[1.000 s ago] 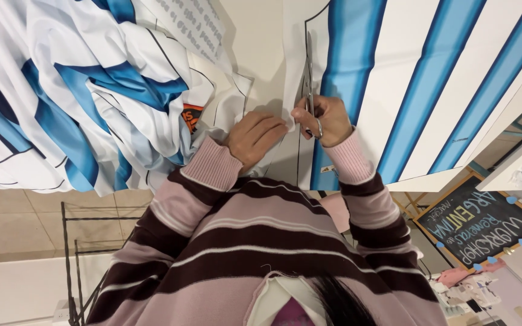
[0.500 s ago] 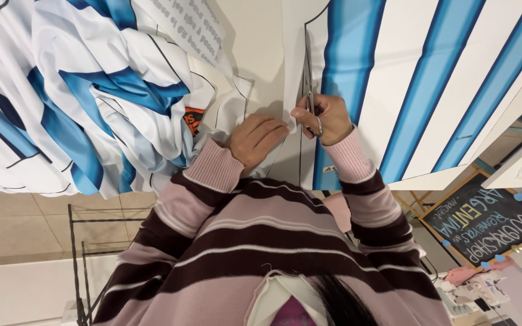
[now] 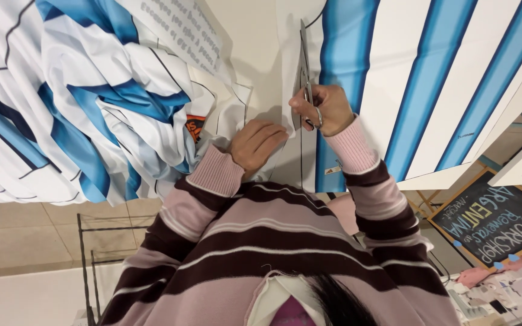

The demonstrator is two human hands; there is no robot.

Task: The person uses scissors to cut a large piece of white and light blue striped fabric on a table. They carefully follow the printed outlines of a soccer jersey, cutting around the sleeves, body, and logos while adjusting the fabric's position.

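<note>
scissors (image 3: 305,78) on fabric (image 3: 394,72), heap (image 3: 74,90) left

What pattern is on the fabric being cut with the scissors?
Blue and white stripes on the fabric, cut by the scissors in the right hand; head view.

The right hand (image 3: 324,108) grips a pair of scissors (image 3: 305,72) whose blades run away from the fingers (image 3: 300,104) along the edge of a flat white fabric panel with blue stripes (image 3: 394,66). Just beside it, the left hand (image 3: 256,143) lies flat with its fingers pressing the white fabric near the cut line. Beyond the left hand's fingers, a crumpled heap of blue-and-white striped fabric (image 3: 80,90) lies on the pale bench (image 3: 255,42).
</note>
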